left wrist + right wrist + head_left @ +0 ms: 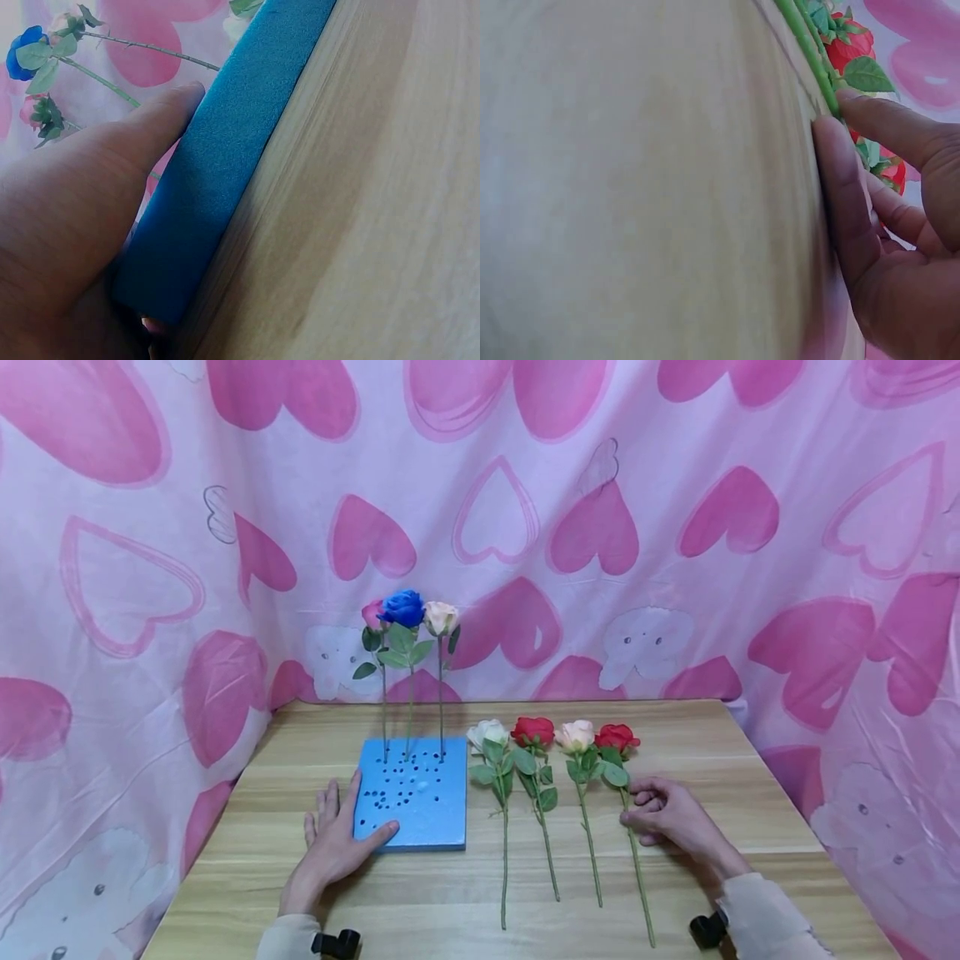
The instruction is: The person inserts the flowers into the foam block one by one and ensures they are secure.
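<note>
A blue foam block (pixel 442 818) with several small holes in its top lies left of centre in the head view. My left hand (pixel 336 845) rests along its left side, thumb (pixel 169 112) across the top near the front edge, fingers spread beside it. With fingers and thumb, my right hand (pixel 675 818) pinches the stem of the rightmost red rose (pixel 617 737), which lies on the table. The right wrist view has thumb and index finger at the green stem (pixel 808 45). Standing upright at the block's back are a blue rose (pixel 402 608), a cream rose (pixel 441 617) and a pink rose (pixel 372 614).
To the left of the held rose lie a pale pink rose (pixel 576 736), another red rose (pixel 533 731) and a white rose (pixel 488 734), side by side with stems toward me. The wooden table (pixel 420 902) ends at a heart-printed pink curtain (pixel 502 527).
</note>
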A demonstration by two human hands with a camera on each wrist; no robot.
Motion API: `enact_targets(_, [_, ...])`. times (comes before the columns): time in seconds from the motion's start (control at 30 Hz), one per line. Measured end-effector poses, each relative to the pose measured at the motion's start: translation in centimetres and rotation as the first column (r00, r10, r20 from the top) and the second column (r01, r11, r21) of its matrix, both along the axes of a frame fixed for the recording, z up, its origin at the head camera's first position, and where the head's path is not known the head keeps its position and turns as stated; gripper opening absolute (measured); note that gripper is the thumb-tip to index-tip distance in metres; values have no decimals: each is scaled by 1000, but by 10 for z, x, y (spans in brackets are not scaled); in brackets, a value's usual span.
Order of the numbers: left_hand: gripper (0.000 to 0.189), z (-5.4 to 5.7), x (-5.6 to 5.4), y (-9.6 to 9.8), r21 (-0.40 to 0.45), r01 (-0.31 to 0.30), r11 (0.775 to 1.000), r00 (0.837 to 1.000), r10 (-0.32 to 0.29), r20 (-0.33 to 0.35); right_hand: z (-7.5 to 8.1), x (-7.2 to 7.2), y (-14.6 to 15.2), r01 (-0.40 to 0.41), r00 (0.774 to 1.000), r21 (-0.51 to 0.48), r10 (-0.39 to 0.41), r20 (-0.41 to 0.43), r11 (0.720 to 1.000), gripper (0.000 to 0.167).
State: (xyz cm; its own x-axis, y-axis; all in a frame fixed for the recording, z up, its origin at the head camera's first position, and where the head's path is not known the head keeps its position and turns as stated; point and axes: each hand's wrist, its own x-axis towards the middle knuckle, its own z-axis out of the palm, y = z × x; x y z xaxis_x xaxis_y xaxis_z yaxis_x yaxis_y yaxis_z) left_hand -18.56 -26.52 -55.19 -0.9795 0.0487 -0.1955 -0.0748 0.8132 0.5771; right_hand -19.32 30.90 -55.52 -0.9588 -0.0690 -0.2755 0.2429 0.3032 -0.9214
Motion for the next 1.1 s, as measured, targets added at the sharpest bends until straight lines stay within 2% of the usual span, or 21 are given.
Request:
enact_targets(0.2, [122, -1, 0, -1, 1, -1, 1000, 1000, 1, -10, 0, -2, -1, 3, 1000, 55, -2, -19, 998, 59])
enact_targets(0.47, [122, -2, -1, -3, 4, 5, 1000, 1000, -5, -20, 2, -2, -4, 14, 1000, 50, -13, -25, 999, 52])
enact_targets(0.67, [122, -2, 1, -2, -4, 3, 1000, 1000, -3, -8, 6, -2, -2, 36, 999, 30, -36, 2, 999, 54])
enact_targets(0.9, [122, -2, 2, -1, 13, 0, 1000, 1000, 0, -19, 10, -4, 4, 18, 998, -24, -16, 58, 1000, 58])
enact_targets(1.1, [122, -4, 2, -1, 10, 0, 1000, 1000, 0, -21, 9, -6, 12, -13, 999, -54, 15, 49, 998, 57])
